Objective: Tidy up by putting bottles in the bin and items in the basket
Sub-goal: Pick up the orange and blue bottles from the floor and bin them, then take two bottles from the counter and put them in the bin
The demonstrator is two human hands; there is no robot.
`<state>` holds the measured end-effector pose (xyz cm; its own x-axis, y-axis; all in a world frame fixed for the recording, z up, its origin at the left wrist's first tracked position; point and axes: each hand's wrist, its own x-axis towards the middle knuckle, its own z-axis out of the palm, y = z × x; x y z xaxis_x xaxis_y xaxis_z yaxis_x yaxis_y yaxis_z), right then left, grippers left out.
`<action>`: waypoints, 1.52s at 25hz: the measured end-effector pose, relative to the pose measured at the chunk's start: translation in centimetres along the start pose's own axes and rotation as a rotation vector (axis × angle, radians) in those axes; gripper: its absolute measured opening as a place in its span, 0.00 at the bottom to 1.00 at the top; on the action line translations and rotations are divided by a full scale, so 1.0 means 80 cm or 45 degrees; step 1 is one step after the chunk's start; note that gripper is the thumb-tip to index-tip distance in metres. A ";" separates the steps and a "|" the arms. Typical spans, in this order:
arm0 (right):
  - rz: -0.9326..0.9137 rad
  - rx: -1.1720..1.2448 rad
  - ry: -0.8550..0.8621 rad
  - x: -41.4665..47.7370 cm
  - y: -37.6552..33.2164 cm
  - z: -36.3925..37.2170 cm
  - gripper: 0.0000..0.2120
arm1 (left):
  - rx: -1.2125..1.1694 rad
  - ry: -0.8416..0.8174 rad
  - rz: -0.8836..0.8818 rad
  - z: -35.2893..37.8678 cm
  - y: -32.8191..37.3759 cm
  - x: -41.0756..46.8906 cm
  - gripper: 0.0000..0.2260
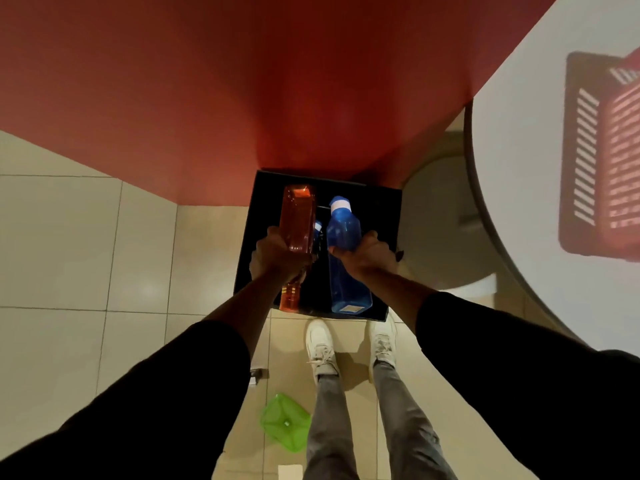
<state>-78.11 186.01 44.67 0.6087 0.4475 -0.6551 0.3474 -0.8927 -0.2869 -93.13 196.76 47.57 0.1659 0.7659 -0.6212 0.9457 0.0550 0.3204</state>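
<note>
A black square bin (367,199) stands on the floor against a red wall, just ahead of my shoes. Over its opening, my left hand (273,254) is shut on an orange see-through bottle (298,216), whose neck points back toward me. Beside it, my right hand (367,252) is shut on a blue bottle (348,289) with a white-banded cap at its far end. Between the two bottles a bit of another blue and white object (318,226) shows. A red slatted basket (602,150) sits on the white table at the right. A green bottle (285,422) lies on the floor by my left foot.
The round white table (519,133) curves along the right, with its grey base (446,230) on the floor beside the bin. Pale floor tiles (86,237) spread to the left. A white scrap (290,472) lies near the bottom edge.
</note>
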 end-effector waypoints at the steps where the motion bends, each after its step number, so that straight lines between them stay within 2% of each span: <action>1: -0.003 -0.017 0.006 0.007 -0.001 0.009 0.46 | 0.014 -0.025 0.000 0.005 -0.002 0.014 0.44; 3: -0.043 -0.080 -0.009 0.010 0.004 0.020 0.46 | 0.112 -0.109 -0.046 0.014 -0.005 0.032 0.60; 5: -0.132 -0.131 -0.047 -0.001 0.018 0.026 0.40 | 0.243 -0.172 -0.043 0.022 -0.011 0.030 0.67; 8: -0.196 -0.164 -0.076 -0.030 0.035 0.024 0.34 | 0.353 -0.143 0.078 0.027 -0.027 0.002 0.63; 10: -0.243 -0.192 -0.089 -0.050 0.037 0.019 0.34 | 0.378 -0.092 0.225 0.025 -0.036 -0.022 0.58; 13: -0.384 -0.303 -0.059 -0.079 0.038 0.007 0.34 | 0.461 -0.107 0.468 0.019 -0.045 -0.056 0.56; 16: -0.518 -0.419 0.011 -0.112 0.044 -0.013 0.34 | 0.534 -0.112 0.630 0.010 -0.043 -0.091 0.53; 19: -0.581 -0.477 0.070 -0.147 0.055 -0.041 0.34 | 0.609 -0.066 0.777 -0.007 -0.029 -0.134 0.46; 22: -0.563 -0.457 0.112 -0.180 0.074 -0.076 0.32 | 0.716 -0.046 0.919 -0.021 -0.016 -0.178 0.41; 27: -0.461 -0.442 0.220 -0.240 0.125 -0.119 0.33 | 0.866 -0.090 0.940 -0.028 0.003 -0.237 0.48; 33: -0.322 -0.339 0.338 -0.313 0.181 -0.129 0.35 | 0.973 -0.107 1.135 -0.010 0.024 -0.284 0.49; 38: -0.106 -0.234 0.463 -0.376 0.243 -0.117 0.39 | 1.134 -0.201 1.405 0.019 0.045 -0.319 0.50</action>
<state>-82.98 155.66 65.37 0.7742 0.5365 -0.3359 0.5076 -0.8432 -0.1770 -93.55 176.43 63.48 0.8932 0.0694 -0.4443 0.1612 -0.9718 0.1722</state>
